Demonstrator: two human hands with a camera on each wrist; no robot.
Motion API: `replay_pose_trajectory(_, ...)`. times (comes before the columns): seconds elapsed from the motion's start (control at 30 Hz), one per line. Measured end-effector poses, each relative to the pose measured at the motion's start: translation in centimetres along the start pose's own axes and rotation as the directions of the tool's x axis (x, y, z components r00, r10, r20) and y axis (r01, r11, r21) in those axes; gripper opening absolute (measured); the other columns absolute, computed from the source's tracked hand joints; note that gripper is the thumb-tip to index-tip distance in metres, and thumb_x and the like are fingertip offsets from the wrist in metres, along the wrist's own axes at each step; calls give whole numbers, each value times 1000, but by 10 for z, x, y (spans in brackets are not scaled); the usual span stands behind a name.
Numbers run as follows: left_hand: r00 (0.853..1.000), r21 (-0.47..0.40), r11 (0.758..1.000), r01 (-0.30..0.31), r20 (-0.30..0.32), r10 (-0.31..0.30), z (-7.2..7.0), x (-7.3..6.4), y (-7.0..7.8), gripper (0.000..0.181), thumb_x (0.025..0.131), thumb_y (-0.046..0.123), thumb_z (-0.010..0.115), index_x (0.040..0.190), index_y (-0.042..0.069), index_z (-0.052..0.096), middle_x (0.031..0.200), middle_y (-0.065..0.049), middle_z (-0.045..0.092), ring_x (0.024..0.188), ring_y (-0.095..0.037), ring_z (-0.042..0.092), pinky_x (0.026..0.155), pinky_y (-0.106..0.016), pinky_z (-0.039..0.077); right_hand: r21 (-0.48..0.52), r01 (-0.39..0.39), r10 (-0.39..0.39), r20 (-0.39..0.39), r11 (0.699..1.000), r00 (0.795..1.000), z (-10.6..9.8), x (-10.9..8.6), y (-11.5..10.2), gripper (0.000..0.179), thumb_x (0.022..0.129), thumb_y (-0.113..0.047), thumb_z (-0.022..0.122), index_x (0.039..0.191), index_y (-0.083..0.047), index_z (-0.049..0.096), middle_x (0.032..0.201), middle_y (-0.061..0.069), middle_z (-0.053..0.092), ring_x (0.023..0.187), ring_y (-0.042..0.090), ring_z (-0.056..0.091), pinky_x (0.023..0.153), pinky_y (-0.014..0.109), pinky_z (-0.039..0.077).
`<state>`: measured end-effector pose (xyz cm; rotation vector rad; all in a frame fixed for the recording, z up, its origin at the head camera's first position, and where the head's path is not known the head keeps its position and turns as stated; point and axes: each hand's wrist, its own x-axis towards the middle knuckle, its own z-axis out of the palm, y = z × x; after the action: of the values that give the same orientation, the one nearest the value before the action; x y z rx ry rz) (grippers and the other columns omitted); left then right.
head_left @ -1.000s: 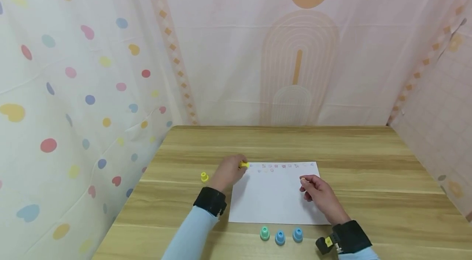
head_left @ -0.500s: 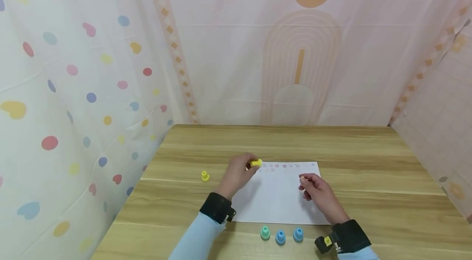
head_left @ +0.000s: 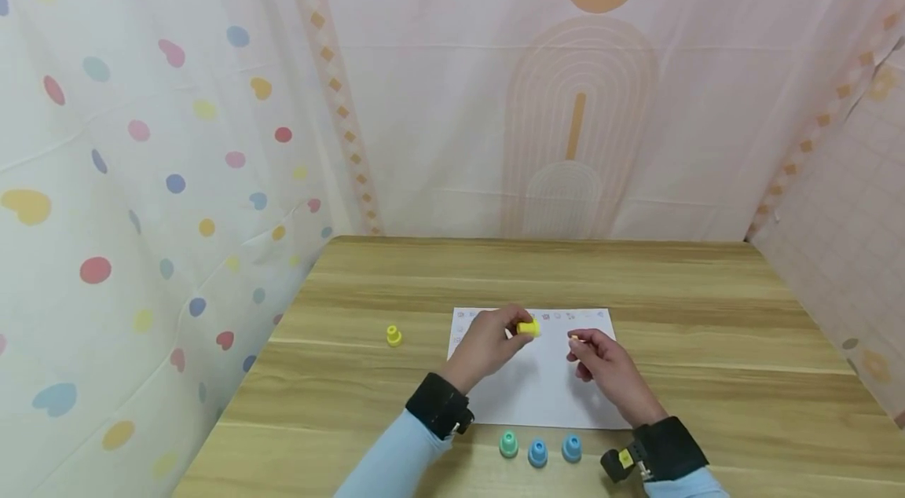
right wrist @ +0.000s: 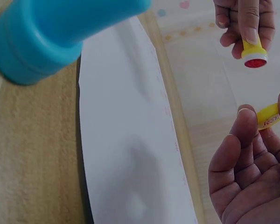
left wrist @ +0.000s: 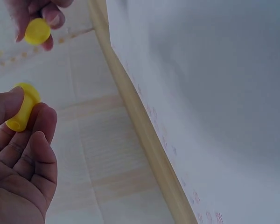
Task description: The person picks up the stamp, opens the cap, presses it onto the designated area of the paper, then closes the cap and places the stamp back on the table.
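Observation:
My left hand (head_left: 488, 345) pinches a yellow stamp (head_left: 528, 327) between thumb and fingers, above the white paper (head_left: 544, 400). The stamp's red printing face (right wrist: 255, 63) shows in the right wrist view, uncovered and turned toward my right hand. That right hand (head_left: 613, 372) pinches a small round yellow cap (right wrist: 269, 115) over the paper's right part, a short gap from the stamp. A little printed picture is on the cap's face. Rows of small stamped prints (head_left: 558, 316) run along the paper's far edge; my left hand hides some of them.
Another yellow stamp (head_left: 393, 336) stands on the wooden table (head_left: 318, 404), left of the paper. In front of the paper's near edge stand a green stamp (head_left: 508, 444) and two blue stamps (head_left: 537, 453). A patterned curtain (head_left: 438, 129) hangs behind the table.
My left hand has moved right with the yellow stamp, from the paper's far left corner toward my right hand. My right hand has barely shifted, still pinching the cap.

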<state>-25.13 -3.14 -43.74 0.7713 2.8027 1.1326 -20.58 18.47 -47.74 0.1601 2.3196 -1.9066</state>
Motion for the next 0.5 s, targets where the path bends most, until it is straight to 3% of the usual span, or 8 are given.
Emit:
replay_pose_trajectory(0.23, 997, -31, 998, -51, 52, 53, 8, 0, 8, 20, 92, 15, 73, 110, 13, 67, 92, 8, 64, 80, -6, 54, 68, -19, 47, -5, 22, -22, 25, 1000, 999, 2, 0, -2, 38, 103, -20, 56, 136, -2, 51, 110, 18, 63, 85, 24, 57, 76, 27, 49)
replay_pose_trajectory(0.5, 992, -46, 993, -108, 68, 110, 14, -1, 10, 17, 93, 14, 71, 109, 13, 67, 91, 10, 63, 80, -4, 53, 68, -18, 47, 22, 52, -53, 72, 998, 996, 2, -2, -6, 36, 100, -20, 61, 131, -3, 53, 114, 20, 62, 87, 25, 62, 76, 29, 51)
